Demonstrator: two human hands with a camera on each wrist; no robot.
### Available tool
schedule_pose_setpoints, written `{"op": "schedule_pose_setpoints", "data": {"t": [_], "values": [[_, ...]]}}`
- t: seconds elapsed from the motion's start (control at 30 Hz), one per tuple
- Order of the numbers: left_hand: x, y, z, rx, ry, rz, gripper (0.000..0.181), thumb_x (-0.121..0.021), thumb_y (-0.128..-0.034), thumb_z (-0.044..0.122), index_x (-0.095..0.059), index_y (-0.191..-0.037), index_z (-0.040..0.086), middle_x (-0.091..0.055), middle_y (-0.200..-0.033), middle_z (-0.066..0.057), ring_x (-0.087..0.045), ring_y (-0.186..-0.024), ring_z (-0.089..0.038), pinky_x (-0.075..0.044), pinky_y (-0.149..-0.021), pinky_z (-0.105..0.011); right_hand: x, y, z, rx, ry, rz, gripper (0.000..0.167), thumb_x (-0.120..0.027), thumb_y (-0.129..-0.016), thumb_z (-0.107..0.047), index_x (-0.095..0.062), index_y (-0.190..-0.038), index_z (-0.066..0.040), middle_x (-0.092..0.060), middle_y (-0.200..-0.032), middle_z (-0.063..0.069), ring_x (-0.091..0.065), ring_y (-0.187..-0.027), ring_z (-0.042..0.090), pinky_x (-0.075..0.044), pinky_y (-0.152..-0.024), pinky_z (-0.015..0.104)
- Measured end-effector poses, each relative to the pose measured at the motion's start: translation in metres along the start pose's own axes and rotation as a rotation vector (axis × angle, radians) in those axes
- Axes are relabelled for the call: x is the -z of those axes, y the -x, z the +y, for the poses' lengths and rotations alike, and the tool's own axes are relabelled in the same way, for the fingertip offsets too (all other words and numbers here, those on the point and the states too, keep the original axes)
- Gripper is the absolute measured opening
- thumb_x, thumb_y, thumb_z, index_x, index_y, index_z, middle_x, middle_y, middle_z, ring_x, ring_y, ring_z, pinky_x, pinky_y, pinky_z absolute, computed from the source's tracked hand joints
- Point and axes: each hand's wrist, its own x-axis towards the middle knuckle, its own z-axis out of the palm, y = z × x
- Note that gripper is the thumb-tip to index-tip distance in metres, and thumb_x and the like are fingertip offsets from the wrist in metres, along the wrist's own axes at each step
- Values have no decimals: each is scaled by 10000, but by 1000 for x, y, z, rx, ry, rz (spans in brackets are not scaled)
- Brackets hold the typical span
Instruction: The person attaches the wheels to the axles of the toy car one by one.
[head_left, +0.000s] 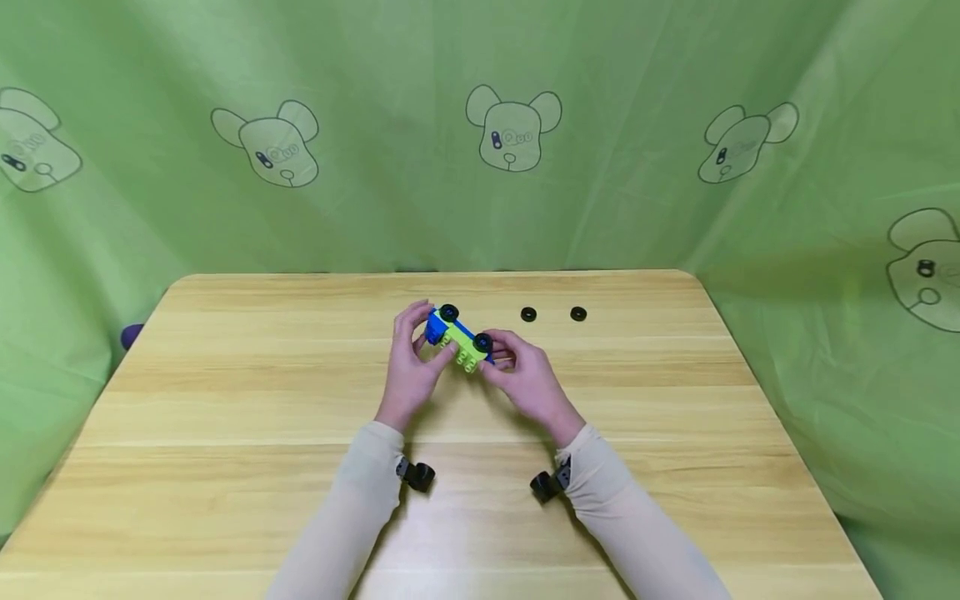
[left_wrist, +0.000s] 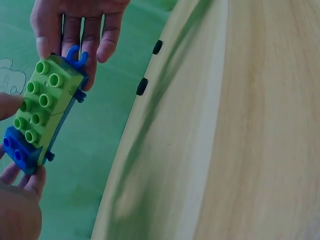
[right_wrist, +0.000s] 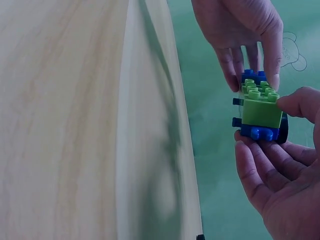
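Observation:
Above the table both hands hold a toy car (head_left: 465, 340) made of lime-green studded bricks on a blue base. My left hand (head_left: 411, 367) grips its blue front end, thumb against the green side. At the other end my right hand (head_left: 528, 379) pinches the car between thumb and fingers. Two black wheels show on one side in the head view; bare blue hubs (left_wrist: 80, 95) stick out on the opposite side in the left wrist view. A blue hook-shaped coupling (left_wrist: 76, 57) sits at the right hand's end. Two black tyres (head_left: 528, 314) lie apart on the table.
The wooden table (head_left: 262, 467) has rounded far corners. Green curtains (head_left: 390, 200) with printed bear heads hang behind and beside it. A purple object (head_left: 131, 336) shows past the left edge. Each wrist carries a small black camera (head_left: 420, 477).

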Motion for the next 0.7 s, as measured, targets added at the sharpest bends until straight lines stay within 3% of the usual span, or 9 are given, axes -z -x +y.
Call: {"op": "schedule_pose_setpoints", "data": {"t": [0.13, 0.23, 0.4, 0.5, 0.7], "values": [[-1, 1, -1, -90, -123, -19, 489, -717, -850, -46, -578, -1314, 20, -393, -1479, -106, -356, -1361, -248, -287, -1129, -427, 0, -1, 2, 3, -17, 12, 508, -718, -870, -63, -533, -1334, 27, -650, -1112, 117, -635, -976, 225, -543, -849, 286], [0, 2, -2, -116, -214, -44, 425, -722, -865, 9, -636, -1275, 83, -426, -1470, -33, -342, -1362, -200, -289, -1123, -435, 0, -1, 3, -1, -34, 15, 501, -723, -870, -55, -538, -1328, 29, -651, -1115, 126, -635, -985, 231, -543, -850, 284], [3, 3, -3, -125, -297, -128, 538, -728, -786, -41, -626, -1292, 111, -349, -1534, 8, -237, -1402, -182, -266, -1113, -507, 3, -2, 3, -24, -81, 14, 491, -727, -874, -61, -542, -1319, 35, -640, -1119, 157, -625, -1009, 261, -537, -872, 309], [4, 3, -2, -148, -339, -160, 608, -720, -751, -97, -602, -1314, 99, -305, -1555, 14, -206, -1410, -192, -260, -1122, -486, 5, -3, 1, -34, -92, 9, 499, -729, -879, -80, -537, -1323, 40, -636, -1127, 172, -620, -1021, 270, -532, -884, 314], [3, 2, -5, -230, -457, -114, 560, -733, -745, -117, -624, -1260, 74, -387, -1494, -37, -285, -1337, -245, -319, -1102, -415, 7, -3, -2, -25, -110, -2, 499, -723, -895, -120, -535, -1330, 36, -639, -1123, 159, -618, -1028, 267, -532, -886, 310]]}}
